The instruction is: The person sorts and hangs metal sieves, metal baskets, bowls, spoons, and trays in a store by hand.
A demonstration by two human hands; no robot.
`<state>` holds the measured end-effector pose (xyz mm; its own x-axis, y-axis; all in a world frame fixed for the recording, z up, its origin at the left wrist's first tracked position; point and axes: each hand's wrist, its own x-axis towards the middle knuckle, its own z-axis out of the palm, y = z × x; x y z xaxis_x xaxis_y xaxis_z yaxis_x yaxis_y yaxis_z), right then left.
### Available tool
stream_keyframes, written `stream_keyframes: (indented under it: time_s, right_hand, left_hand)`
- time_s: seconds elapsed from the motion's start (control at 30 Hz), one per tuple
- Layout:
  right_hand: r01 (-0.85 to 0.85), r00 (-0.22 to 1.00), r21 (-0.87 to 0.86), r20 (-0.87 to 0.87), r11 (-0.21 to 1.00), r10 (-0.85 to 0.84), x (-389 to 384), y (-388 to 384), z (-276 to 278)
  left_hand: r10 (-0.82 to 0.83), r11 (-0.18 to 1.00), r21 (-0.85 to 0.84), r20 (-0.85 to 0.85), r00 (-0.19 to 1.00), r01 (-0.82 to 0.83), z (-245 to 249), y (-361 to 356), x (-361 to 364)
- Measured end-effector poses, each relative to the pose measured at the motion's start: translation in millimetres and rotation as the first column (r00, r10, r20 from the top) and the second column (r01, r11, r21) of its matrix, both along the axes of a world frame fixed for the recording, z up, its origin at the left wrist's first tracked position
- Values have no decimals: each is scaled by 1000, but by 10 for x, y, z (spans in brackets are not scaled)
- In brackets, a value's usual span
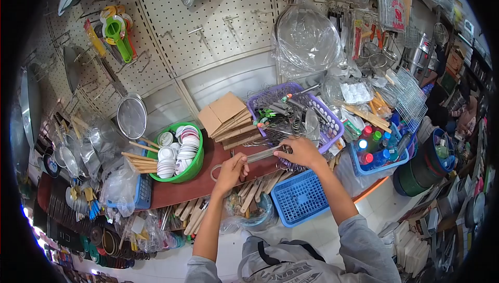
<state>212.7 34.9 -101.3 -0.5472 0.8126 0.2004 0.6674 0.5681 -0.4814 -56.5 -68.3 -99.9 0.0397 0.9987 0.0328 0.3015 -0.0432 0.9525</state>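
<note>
Both hands are on a long, thin, shiny metal utensil (261, 155) with a loop at its left end; I cannot make out its exact kind. My left hand (232, 174) is closed around it near the loop. At the other end, my right hand (302, 153) grips it between thumb and fingers. Just behind my right hand stands a purple basket (332, 127) heaped with metal utensils. Under the held utensil is the reddish-brown board (218, 153). Folded cardboard (223, 114) lies on the board, left of the purple basket.
A green basket (196, 164) of small white dishes stands at left. In front of me is a blue basket (300, 197), beside a bucket (257, 213) and wooden-handled tools (195, 215). Bottles fill another blue basket (382, 167) at right. Strainers hang on the pegboard (218, 49).
</note>
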Motion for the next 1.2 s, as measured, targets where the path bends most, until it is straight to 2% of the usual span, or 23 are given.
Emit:
stream_keyframes:
  time_s: [0.1,0.13,0.27,0.37,0.5,0.6,0.73,0.8,0.83,0.87,0.97,1.0,1.1,1.17,1.2]
  right_hand:
    - [0,1000,92,-27,996,3,-45,-39,-40]
    - [-5,999,132,-48,991,11,-47,-65,-57]
    - [21,994,228,-112,973,4,-54,-141,-19]
    - [29,996,316,-89,948,0,-70,-180,1]
    - [60,995,334,-91,941,-31,-120,-243,81]
    - [48,995,350,-104,936,-12,-174,-312,217]
    - [13,996,436,-81,900,25,-354,-344,314]
    - [-1,998,470,-60,883,33,-478,-380,368]
    - [-12,998,476,-50,879,41,-524,-416,420]
    - [-25,998,484,-40,875,50,-580,-440,454]
    - [-89,995,504,80,859,56,-823,-477,416]
    - [-98,994,508,92,856,59,-906,-504,410]
    - [-149,985,521,152,841,80,-1133,-573,369]
    - [-209,970,528,220,823,105,-1279,-568,283]
    - [-208,973,542,198,814,117,-1367,-565,225]
  left_hand:
    - [-74,997,41,133,988,70,-134,84,-212]
    - [-78,997,35,86,993,75,-125,102,-277]
    - [-90,993,86,101,991,81,-56,126,-370]
    - [-62,990,128,6,998,60,42,121,-428]
    - [-30,991,132,23,999,27,95,136,-493]
    - [28,961,275,-94,995,-1,118,141,-591]
    - [61,935,352,-42,997,-43,55,173,-757]
    - [141,913,358,177,974,-197,-88,163,-754]
    - [176,897,348,283,943,-273,-91,136,-700]
    - [264,909,218,362,894,-357,-108,70,-636]
    - [208,890,161,689,695,-426,-262,14,-455]
    - [257,869,88,762,594,-488,-285,35,-447]
    - [455,760,-109,793,406,-641,-375,-11,-403]
    - [445,723,-187,862,241,-665,-566,31,-480]
    - [434,706,-223,886,162,-673,-700,61,-557]
